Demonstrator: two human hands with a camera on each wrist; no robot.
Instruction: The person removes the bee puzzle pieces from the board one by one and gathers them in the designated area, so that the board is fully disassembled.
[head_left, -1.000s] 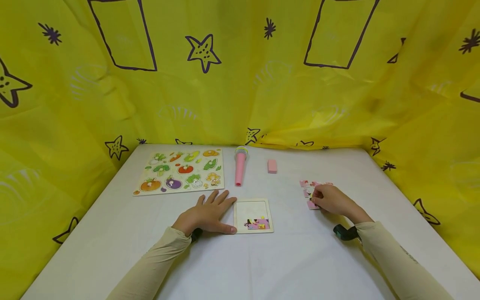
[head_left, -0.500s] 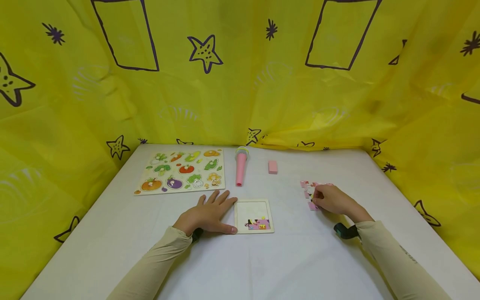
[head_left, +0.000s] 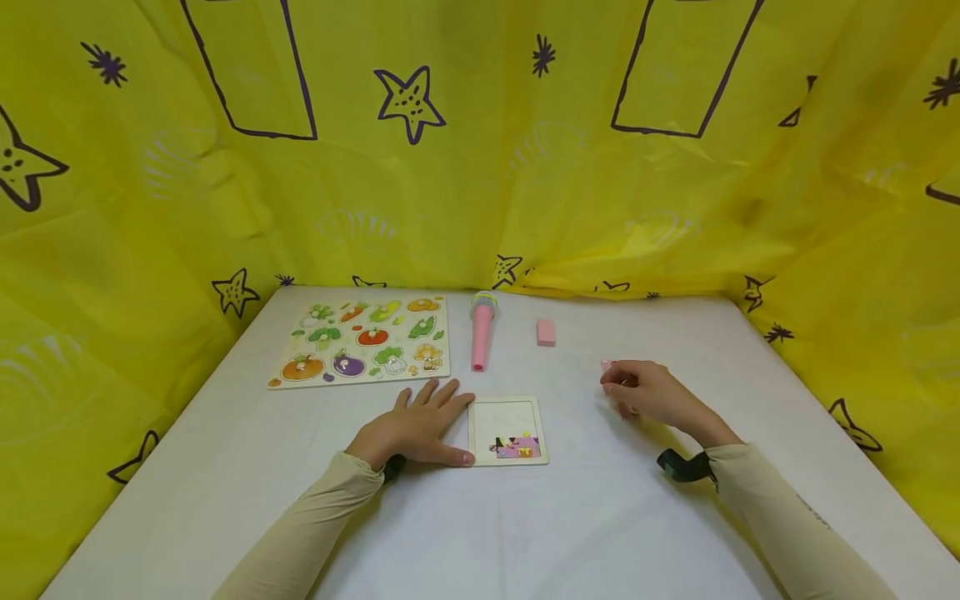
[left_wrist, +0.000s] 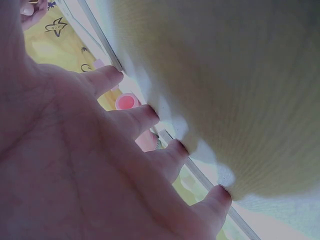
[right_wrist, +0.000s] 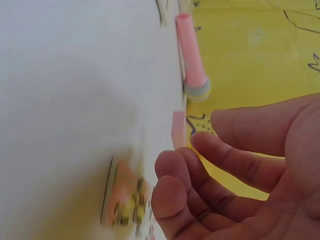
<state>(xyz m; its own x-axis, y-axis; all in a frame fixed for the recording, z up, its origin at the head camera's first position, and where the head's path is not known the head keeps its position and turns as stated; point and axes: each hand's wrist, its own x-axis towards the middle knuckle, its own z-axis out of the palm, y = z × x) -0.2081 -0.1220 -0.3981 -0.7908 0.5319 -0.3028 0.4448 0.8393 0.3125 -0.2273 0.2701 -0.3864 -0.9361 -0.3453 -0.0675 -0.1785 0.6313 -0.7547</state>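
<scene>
My left hand lies flat with spread fingers in the head view, its thumb and index fingertips at the left edge of a small square wooden puzzle frame. Pink puzzle pieces fill the lower right of that frame. In the left wrist view, the palm and several fingertips show beside a pale edge. My right hand hovers low over loose pink pieces, mostly covering them; one corner piece shows. In the right wrist view, its fingers are loosely bent with nothing visible between them, close beside a blurred puzzle piece.
A vegetable peg puzzle board lies at the back left. Beside it are a pink toy microphone and a pink block. Yellow patterned cloth walls the white table at the back and sides.
My right hand has shifted slightly left and its fingers have loosened, covering pieces that showed before. The left hand stays at the frame, and the pieces inside look the same.
</scene>
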